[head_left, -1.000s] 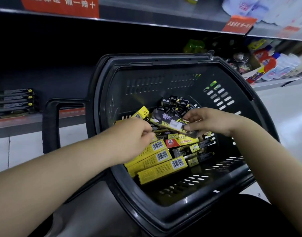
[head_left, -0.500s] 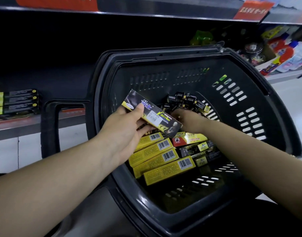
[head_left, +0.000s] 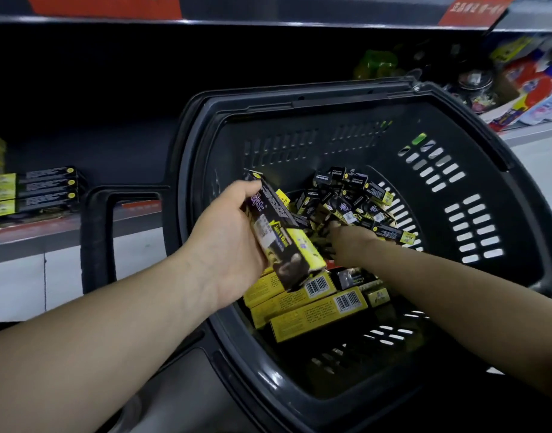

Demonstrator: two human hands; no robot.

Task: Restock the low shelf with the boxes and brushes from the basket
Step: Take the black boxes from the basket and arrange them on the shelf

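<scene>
A black plastic basket (head_left: 474, 145) tilts toward me, holding several yellow boxes (head_left: 302, 318) and a heap of black-and-yellow boxes (head_left: 359, 195). My left hand (head_left: 227, 242) grips one long black-and-yellow box (head_left: 281, 235) above the basket's near left side. My right hand (head_left: 346, 245) reaches down into the heap; its fingers are hidden behind the held box and among the packs. On the low shelf (head_left: 34, 235) at the left lies a short stack of the same boxes (head_left: 46, 189).
The basket's handle (head_left: 96, 214) hangs down its left side in front of the shelf edge. Bottles and packets (head_left: 537, 89) crowd the shelf at the far right. An upper shelf with red price tags (head_left: 106, 7) runs overhead.
My left hand has taken the black-and-yellow box over from the right hand and turned it more upright. My right hand has gone back down into the heap.
</scene>
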